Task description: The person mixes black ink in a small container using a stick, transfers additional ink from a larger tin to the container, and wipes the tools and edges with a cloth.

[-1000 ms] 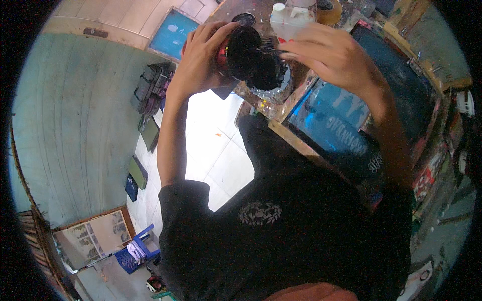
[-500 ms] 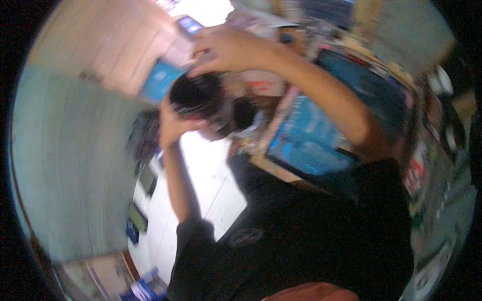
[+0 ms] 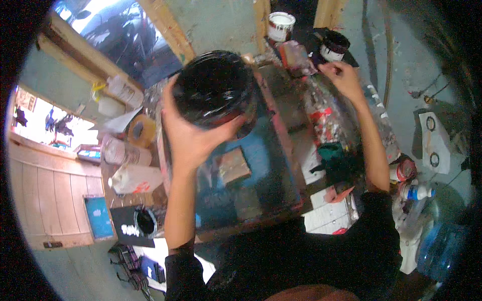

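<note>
My left hand (image 3: pixel 193 138) is wrapped round a large black tub (image 3: pixel 213 85), fingers on its far left side and thumb across the near side. Its round, glossy black top faces me. Below the tub is a framed screen (image 3: pixel 216 205) with a blue and dark surface, and a small tan block (image 3: pixel 234 165) rests on it. My right hand (image 3: pixel 341 78) is stretched out to the far right with nothing visible in it, its fingers slightly bent and apart. Close to those fingers are an ink-smeared packet (image 3: pixel 296 57) and an ink-stained, dark-rimmed can (image 3: pixel 334 47).
A white can (image 3: pixel 280 26) stands at the back. Along the left are a white jug (image 3: pixel 135 179), a clear plastic jar (image 3: pixel 123 150), a tape roll (image 3: pixel 142 129) and bottles. A dark green cloth (image 3: pixel 334 155) lies right of the frame; a large blue water bottle (image 3: pixel 442 251) is lower right.
My view has swung from the doorway side to the framed screen. Both hands were at the black tub; the right has let go and reached far right, while the left keeps hold.
</note>
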{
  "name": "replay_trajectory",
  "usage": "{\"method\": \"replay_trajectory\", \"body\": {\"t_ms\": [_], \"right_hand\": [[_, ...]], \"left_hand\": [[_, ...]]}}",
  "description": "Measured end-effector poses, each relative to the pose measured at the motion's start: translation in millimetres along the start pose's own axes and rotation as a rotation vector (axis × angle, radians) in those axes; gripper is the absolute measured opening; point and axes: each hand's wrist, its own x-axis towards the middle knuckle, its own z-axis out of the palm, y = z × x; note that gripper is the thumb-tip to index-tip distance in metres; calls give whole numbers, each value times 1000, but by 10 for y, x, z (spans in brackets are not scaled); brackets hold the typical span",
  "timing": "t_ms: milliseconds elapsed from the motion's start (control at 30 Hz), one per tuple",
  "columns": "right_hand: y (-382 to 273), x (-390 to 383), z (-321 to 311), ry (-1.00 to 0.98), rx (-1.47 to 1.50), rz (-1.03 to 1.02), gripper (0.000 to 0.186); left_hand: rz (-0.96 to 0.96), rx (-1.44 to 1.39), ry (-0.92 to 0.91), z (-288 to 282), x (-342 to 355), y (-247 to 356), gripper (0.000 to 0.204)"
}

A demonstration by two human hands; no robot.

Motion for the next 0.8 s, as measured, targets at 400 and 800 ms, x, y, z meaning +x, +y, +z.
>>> {"method": "replay_trajectory", "body": {"t_ms": [400,800], "right_hand": [[2003,1119,213,187,208,106,82],[1952,1530,-251,406,353,115,79]], "left_hand": [[133,-36,13,2834,2012,-914,97],[216,-164,121,3929,2654,-1688,109]]}}
